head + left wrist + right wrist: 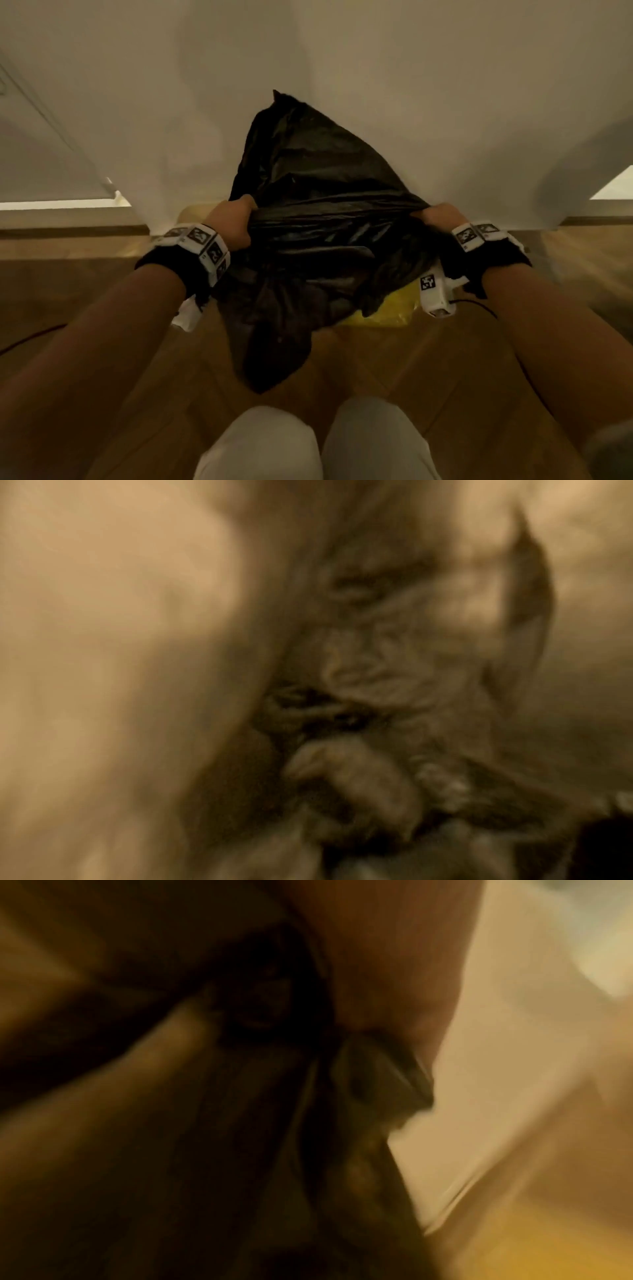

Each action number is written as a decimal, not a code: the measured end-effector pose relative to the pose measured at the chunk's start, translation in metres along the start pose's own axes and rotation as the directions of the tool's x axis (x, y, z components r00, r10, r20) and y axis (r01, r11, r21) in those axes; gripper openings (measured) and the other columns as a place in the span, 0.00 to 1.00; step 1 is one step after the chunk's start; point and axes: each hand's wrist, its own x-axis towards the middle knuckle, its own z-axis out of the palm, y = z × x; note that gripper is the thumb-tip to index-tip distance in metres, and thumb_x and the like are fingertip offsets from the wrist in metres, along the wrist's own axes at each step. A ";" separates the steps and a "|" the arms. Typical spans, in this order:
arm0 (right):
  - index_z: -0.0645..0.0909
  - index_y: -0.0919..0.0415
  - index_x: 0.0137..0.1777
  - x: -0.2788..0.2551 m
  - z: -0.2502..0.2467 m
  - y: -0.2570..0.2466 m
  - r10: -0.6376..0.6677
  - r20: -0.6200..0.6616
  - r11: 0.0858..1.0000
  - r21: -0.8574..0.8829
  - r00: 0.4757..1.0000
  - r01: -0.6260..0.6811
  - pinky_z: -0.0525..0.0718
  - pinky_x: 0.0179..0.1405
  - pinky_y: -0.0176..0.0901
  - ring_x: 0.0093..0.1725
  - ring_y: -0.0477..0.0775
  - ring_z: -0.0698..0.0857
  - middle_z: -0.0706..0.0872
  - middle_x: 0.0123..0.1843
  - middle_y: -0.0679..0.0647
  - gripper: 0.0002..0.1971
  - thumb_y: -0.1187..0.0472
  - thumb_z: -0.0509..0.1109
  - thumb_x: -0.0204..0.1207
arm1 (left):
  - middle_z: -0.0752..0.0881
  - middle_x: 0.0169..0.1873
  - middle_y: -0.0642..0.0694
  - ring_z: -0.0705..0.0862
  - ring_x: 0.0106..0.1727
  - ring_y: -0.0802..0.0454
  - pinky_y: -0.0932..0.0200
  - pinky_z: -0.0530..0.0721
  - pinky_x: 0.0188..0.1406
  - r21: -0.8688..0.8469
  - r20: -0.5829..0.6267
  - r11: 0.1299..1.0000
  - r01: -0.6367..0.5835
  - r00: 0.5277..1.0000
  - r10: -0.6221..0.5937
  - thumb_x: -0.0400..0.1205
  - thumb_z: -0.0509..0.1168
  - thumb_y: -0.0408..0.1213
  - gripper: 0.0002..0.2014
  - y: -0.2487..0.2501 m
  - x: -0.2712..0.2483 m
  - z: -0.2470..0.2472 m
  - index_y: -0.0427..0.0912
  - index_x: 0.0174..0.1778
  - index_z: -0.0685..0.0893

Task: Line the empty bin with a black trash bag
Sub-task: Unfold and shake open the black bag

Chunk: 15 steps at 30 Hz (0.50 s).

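A crumpled black trash bag (318, 212) hangs stretched between both hands in the head view, one corner sticking up against the wall and the rest drooping toward the floor. My left hand (236, 219) grips the bag's left edge and my right hand (435, 216) grips its right edge, fingers curled into the plastic. Behind and under the bag a pale bin rim (191, 210) and a yellow patch (394, 308) show; most of the bin is hidden. The wrist views are blurred: the left shows fingers (359, 772) bunched in dark plastic, the right shows dark bag folds (308, 1096).
A white wall (445, 85) stands right behind the bag. Wooden floor (394, 370) lies below. My knees in light trousers (260, 445) are at the bottom edge. A thin cable (479, 306) runs over the floor on the right.
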 end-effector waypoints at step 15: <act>0.68 0.56 0.77 -0.020 0.021 -0.056 -0.366 0.298 0.930 0.081 0.881 0.359 0.71 0.72 0.47 0.74 0.60 0.74 0.74 0.76 0.58 0.30 0.52 0.70 0.76 | 0.76 0.40 0.43 0.77 0.38 0.48 0.62 0.75 0.38 -0.642 -0.121 0.767 0.024 0.984 -0.132 0.86 0.50 0.51 0.18 0.011 -0.003 -0.016 0.41 0.49 0.78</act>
